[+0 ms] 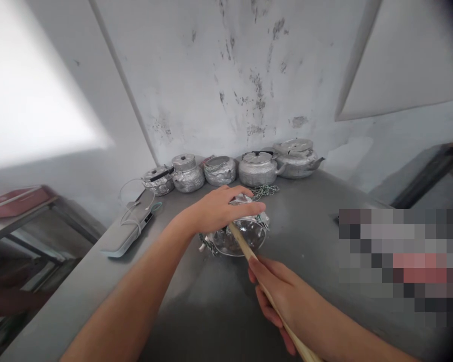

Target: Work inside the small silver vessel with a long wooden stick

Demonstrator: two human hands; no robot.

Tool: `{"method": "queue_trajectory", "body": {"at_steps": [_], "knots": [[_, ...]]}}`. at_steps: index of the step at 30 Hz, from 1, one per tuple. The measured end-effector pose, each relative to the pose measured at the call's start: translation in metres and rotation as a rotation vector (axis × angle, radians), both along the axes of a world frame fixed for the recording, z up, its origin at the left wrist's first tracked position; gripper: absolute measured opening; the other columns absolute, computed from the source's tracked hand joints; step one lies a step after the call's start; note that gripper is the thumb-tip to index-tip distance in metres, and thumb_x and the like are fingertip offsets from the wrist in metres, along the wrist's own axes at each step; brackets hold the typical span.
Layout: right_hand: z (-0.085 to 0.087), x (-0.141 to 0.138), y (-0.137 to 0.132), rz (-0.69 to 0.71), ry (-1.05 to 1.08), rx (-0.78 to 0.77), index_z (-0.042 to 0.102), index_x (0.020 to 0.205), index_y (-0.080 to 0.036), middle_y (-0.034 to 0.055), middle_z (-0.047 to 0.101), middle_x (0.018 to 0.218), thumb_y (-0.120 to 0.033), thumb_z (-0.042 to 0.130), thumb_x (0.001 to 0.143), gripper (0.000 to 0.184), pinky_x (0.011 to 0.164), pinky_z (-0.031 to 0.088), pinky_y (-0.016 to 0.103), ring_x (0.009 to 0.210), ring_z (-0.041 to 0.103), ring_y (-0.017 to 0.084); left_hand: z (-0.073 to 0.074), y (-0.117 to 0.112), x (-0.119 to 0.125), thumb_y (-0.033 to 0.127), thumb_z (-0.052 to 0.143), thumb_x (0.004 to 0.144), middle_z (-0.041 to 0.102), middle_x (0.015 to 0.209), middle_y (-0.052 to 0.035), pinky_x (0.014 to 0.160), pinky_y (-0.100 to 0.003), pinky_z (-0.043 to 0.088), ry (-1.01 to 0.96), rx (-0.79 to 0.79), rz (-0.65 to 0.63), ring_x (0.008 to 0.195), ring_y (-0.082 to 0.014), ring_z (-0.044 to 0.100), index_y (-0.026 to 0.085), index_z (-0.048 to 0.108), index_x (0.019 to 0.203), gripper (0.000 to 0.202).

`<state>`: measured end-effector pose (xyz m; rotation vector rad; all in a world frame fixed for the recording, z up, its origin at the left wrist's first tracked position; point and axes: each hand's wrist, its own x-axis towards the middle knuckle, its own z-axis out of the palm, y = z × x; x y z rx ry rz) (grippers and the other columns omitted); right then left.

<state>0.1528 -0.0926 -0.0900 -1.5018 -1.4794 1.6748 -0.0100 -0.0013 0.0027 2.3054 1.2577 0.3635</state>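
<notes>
In the middle of the table a dented silver metal pot (262, 240) lies on its side, its round mouth facing me. My left hand (226, 206) grips it from above, thumb stretched along the rim. A pale wooden stick (242, 241) is wrapped in the fingers of my right hand (277, 291); its far end reaches into the pot's mouth, and the tip is hidden. Dark green and white cord (265, 190) lies behind the pot, and more shows at its left side. The pot's far side is covered by my left hand.
Several silver kettles stand along the wall, including a large one (296, 158) at right. A grey power bank (126, 234) with a white cable lies on the left edge of the grey table (211, 311). Farther left, a pink tray (17, 201) rests on a shelf. A pixelated patch covers the right side.
</notes>
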Motion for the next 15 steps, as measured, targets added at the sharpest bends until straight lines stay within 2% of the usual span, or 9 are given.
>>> {"method": "queue_trajectory", "body": {"at_steps": [2,5,9,13,15], "knots": [[0.0,0.003,0.001,0.001,-0.016,0.032,0.052,0.084,-0.023,-0.0074,0.04,0.051,-0.048,0.028,0.103,0.04,0.028,0.038,0.018,0.036,0.036,0.01,0.0,0.0,0.0,0.077,0.042,0.09,0.055,0.142,-0.0003,0.106,-0.039,0.039,-0.003,0.0,-0.005,0.13,-0.0308,0.048,0.034,0.056,0.135,0.065],[0.004,0.009,0.001,-0.002,-0.176,0.222,0.058,0.085,-0.024,-0.0027,0.049,0.057,-0.049,0.034,0.102,0.038,0.035,0.041,0.022,0.044,0.051,0.014,-0.001,0.001,-0.001,0.081,0.041,0.087,0.055,0.141,-0.0019,0.104,-0.04,0.04,0.012,-0.02,0.007,0.129,-0.0317,0.049,0.035,0.055,0.137,0.069],[0.008,0.013,0.0,-0.007,-0.403,0.508,0.061,0.085,-0.023,0.0068,0.064,0.066,-0.04,0.045,0.099,0.028,0.06,0.048,0.032,0.07,0.068,0.026,-0.003,0.002,-0.001,0.087,0.039,0.083,0.056,0.138,-0.0049,0.102,-0.042,0.041,0.014,-0.023,0.032,0.123,-0.032,0.053,0.035,0.054,0.138,0.077],[0.002,0.015,-0.001,0.142,-0.697,0.632,0.063,0.101,-0.019,0.0131,0.07,0.073,-0.03,0.034,0.1,0.031,0.069,0.047,0.044,0.076,0.072,0.035,-0.005,0.001,0.001,0.089,0.037,0.082,0.057,0.134,-0.0072,0.102,-0.044,0.041,0.017,0.0,0.068,0.119,-0.0334,0.055,0.034,0.054,0.138,0.081],[0.001,0.016,-0.003,0.2,-0.793,0.659,0.061,0.112,-0.017,0.0157,0.073,0.083,-0.026,0.03,0.1,0.034,0.07,0.047,0.049,0.082,0.073,0.038,-0.006,0.0,0.002,0.089,0.038,0.082,0.058,0.132,-0.0075,0.101,-0.046,0.041,0.016,0.005,0.082,0.118,-0.0337,0.055,0.033,0.055,0.137,0.081]]}}
